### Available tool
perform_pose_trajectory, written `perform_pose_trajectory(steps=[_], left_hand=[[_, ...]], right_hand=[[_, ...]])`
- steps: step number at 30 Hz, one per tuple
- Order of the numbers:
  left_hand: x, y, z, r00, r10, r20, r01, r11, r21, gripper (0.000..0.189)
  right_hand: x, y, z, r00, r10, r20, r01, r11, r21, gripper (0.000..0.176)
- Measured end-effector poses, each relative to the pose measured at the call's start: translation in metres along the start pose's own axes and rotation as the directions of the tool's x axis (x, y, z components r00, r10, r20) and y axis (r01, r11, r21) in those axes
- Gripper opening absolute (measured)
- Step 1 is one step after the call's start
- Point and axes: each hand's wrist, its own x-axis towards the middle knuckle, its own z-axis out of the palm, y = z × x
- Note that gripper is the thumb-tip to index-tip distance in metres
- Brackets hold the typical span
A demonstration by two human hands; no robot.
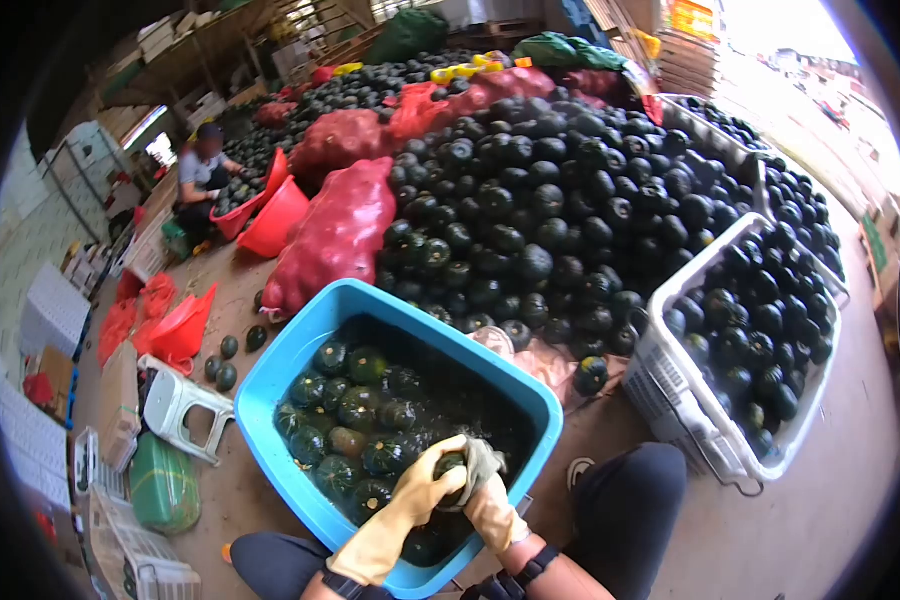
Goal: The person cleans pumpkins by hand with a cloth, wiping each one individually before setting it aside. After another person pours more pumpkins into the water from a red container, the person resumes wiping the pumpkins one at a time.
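Both my hands wear pale yellow rubber gloves and are over the near right part of a blue tub (270,460) of dark water. My left hand (428,492) is closed around a dark green kabocha squash (451,464), mostly hidden by the fingers. My right hand (492,510) grips a grey cloth (482,462), which is pressed against the squash's right side. More wet squashes (360,408) lie in the tub, several of them poking above the water.
A large pile of squashes (540,220) rises behind the tub. At the right stands a white crate (685,400) full of them. Red mesh sacks (335,235), a white stool (185,405) and red basins (270,220) are to the left. A person (200,180) crouches farther back.
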Motion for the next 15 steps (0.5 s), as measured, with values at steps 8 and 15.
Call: perform_pose_trajectory(steps=[8,15], left_hand=[[-0.022,0.035,-0.007,0.982,0.183,0.045,-0.129,0.478,0.869,0.104],[-0.022,-0.009,0.003,0.664,0.715,-0.219,-0.431,0.605,0.670,0.093]], right_hand=[[-0.001,0.043,-0.009,0.846,0.531,-0.039,0.356,-0.510,0.783,0.047],[-0.025,0.054,-0.035,0.843,0.423,0.333,0.392,-0.906,0.160,0.040]])
